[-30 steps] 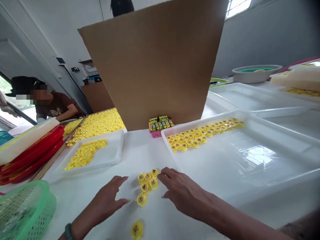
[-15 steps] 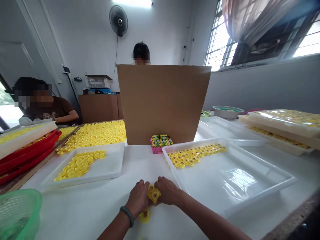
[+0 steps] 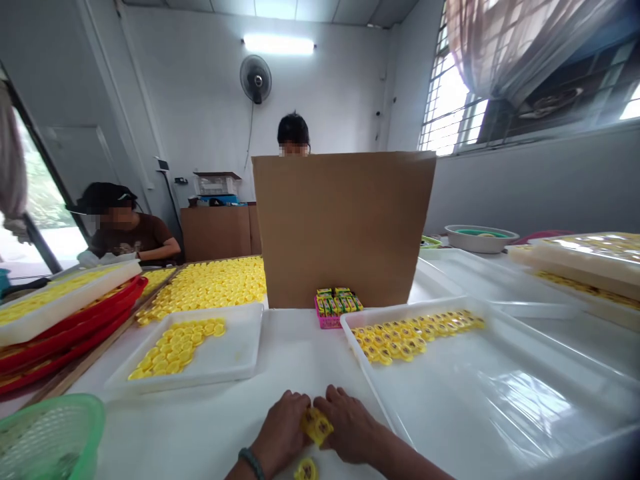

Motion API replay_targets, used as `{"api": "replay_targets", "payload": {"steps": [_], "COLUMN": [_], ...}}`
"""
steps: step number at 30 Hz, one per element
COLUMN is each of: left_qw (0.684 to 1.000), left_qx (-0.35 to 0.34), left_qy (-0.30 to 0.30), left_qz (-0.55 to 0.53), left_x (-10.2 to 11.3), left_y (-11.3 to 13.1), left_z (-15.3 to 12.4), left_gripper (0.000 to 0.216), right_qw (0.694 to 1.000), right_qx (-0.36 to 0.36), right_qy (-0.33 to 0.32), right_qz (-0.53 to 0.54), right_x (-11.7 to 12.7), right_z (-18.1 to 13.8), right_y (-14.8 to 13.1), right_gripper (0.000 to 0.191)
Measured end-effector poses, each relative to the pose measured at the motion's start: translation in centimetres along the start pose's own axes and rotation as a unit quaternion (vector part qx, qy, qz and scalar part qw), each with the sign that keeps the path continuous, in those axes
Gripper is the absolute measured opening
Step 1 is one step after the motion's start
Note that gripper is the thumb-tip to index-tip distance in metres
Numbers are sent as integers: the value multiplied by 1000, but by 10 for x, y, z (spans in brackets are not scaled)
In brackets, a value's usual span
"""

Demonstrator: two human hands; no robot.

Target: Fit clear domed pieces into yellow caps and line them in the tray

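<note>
Low in the head view, my left hand (image 3: 284, 427) and my right hand (image 3: 349, 425) are close together over the white table (image 3: 200, 430). Between their closed fingers they grip a small yellow packet (image 3: 317, 425) with dark printed round faces. My fingertips partly hide it. Just below, near the bottom edge, lies a single yellow round piece (image 3: 306, 469) with a dark print. Right of my hands, a large white tray (image 3: 450, 393) holds rows of similar printed yellow pieces (image 3: 395, 340). On the left, a smaller white tray (image 3: 235, 357) carries plain yellow rounds (image 3: 173, 347).
A tall cardboard sheet (image 3: 345, 227) stands ahead, with a pink basket (image 3: 330, 322) of small green-and-yellow packets before it. Red trays (image 3: 95, 337) are stacked left, above a green basket (image 3: 95, 427). More filled trays (image 3: 590, 267) stand right. Two people sit beyond, left and behind the cardboard.
The view has tilted up and turned slightly left, so everything sits lower and further right. Both hands still grip the yellow packet, which has tilted a little.
</note>
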State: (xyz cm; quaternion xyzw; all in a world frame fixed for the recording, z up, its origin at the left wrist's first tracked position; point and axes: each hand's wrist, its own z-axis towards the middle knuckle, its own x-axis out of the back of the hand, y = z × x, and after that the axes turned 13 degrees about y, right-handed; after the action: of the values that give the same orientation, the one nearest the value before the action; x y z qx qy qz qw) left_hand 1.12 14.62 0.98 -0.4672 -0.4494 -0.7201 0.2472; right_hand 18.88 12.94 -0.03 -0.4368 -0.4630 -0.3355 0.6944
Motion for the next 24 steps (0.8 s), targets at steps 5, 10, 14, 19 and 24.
{"api": "replay_targets", "payload": {"steps": [5,10,14,19,24], "left_qw": [1000,999,999,1000,999], "left_qx": [16,24,13,27,34], "left_qy": [-18,-28,-39,-15,16], "left_qz": [12,30,21,-7,-4], "left_x": [-4,-1,8,9,21], "left_y": [2,2,-1,-14,-11], "left_z": [-2,-8,-15,-23,7], "left_gripper": [27,23,19,27,30], "right_qw": [999,998,999,999,993], "right_qx": [-23,-24,-7,-15,9], "right_qy": [26,22,5,28,115], "right_qz": [-8,-48,-34,-24,-2], "right_x": [-3,0,3,27,74], "right_z": [-8,-13,-19,-29,-38], "right_y": [4,8,15,5,8], "right_gripper": [58,37,27,29,31]}}
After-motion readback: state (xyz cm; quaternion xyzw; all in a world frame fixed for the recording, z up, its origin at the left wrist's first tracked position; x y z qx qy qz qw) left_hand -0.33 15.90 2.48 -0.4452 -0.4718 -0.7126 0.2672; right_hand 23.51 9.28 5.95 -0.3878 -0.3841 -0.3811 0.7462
